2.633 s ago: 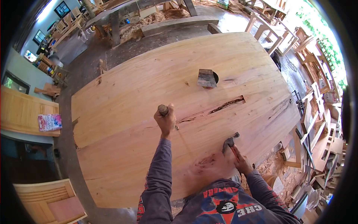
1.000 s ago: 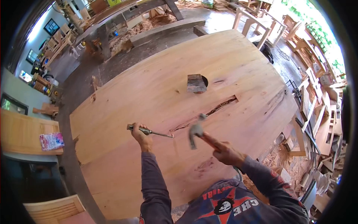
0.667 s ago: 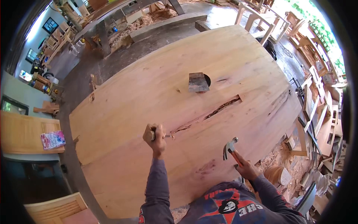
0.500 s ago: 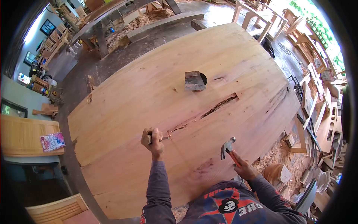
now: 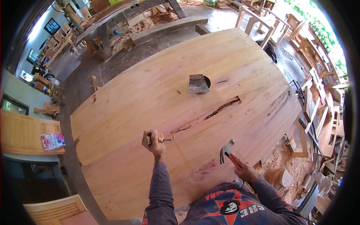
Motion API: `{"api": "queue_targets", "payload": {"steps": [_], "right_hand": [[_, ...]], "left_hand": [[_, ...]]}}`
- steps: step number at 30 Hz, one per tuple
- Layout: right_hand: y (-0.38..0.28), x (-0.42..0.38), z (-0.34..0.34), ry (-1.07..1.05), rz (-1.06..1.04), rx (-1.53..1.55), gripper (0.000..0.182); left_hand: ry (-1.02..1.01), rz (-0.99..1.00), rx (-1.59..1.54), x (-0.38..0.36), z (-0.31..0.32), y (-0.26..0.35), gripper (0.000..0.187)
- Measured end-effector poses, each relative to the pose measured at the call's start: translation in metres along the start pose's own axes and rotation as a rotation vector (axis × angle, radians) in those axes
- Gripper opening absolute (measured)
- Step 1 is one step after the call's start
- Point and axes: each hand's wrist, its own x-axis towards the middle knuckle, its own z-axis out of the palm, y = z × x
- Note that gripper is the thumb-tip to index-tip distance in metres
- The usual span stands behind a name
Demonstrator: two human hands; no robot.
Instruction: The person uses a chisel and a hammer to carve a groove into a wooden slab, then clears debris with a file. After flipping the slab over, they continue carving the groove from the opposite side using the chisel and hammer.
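Now I see the left hand [image 5: 154, 142] in a closed grip on the chisel [image 5: 159, 140], lying nearly flat, tip right at the crack [image 5: 204, 118] (worktop slab); right hand [image 5: 245, 172] clasps the hammer [image 5: 226, 150], raised right of it.

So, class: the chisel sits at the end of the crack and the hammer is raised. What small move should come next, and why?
Probably bring the hammer in the right hand down onto the butt of the chisel: the left hand holds its tip at the crack end.
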Motion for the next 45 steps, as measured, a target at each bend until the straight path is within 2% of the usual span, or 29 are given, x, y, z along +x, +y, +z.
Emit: {"api": "queue_targets", "payload": {"steps": [5, 8, 12, 13, 15, 19, 21, 25, 28, 31, 35, 36, 39, 45], "right_hand": [[-0.004, -0.003, 0.002, -0.007, 0.007, 0.004, 0.077], [-0.009, 0.003, 0.003, 0.093, -0.163, 0.027, 0.077], [-0.024, 0.021, -0.014, 0.084, -0.181, 0.026, 0.076], [-0.026, 0.026, -0.016, 0.114, -0.263, 0.045, 0.076], [-0.058, 0.043, -0.031, 0.183, -0.42, 0.084, 0.076], [-0.129, 0.061, -0.056, 0.24, -0.579, 0.023, 0.076], [-0.171, 0.064, -0.068, 0.229, -0.764, 0.091, 0.076], [-0.23, 0.067, -0.079, 0.21, -1.003, 0.016, 0.079], [-0.257, 0.061, -0.084, 0.145, -1.085, -0.096, 0.083], [-0.256, 0.061, -0.075, 0.139, -1.097, -0.128, 0.085], [-0.244, 0.063, -0.069, 0.118, -1.012, -0.14, 0.084], [-0.241, 0.064, -0.067, 0.116, -0.982, -0.129, 0.084], [-0.232, 0.066, -0.065, 0.127, -0.941, -0.064, 0.083], [-0.221, 0.061, -0.075, 0.15, -0.945, 0.017, 0.086]], "left_hand": [[-0.113, 0.045, 0.068, -0.004, -0.002, -0.005, 0.023], [-0.144, 0.07, 0.091, -0.002, -0.002, -0.008, 0.021], [-0.117, 0.071, 0.082, -0.006, -0.002, -0.009, 0.022], [-0.112, 0.075, 0.077, -0.009, -0.003, -0.009, 0.022], [-0.095, 0.101, 0.094, -0.016, -0.005, -0.007, 0.023], [-0.151, 0.153, 0.123, -0.033, -0.011, -0.004, 0.023], [-0.157, 0.165, 0.102, -0.03, -0.011, -0.004, 0.024], [-0.101, 0.178, 0.18, -0.025, -0.006, -0.001, 0.029], [-0.018, 0.1, 0.162, 0.0, -0.057, -0.054, 0.027], [-0.029, 0.234, 0.308, 0.003, -0.057, -0.065, 0.033], [0.02, 0.038, 0.154, -0.005, -0.031, -0.035, 0.027], [-0.036, 0.169, 0.268, 0.001, -0.042, -0.045, 0.025], [-0.076, 0.054, 0.022, -0.008, -0.017, -0.016, 0.021], [-0.103, 0.082, 0.134, -0.004, -0.008, 0.003, 0.019]]}}
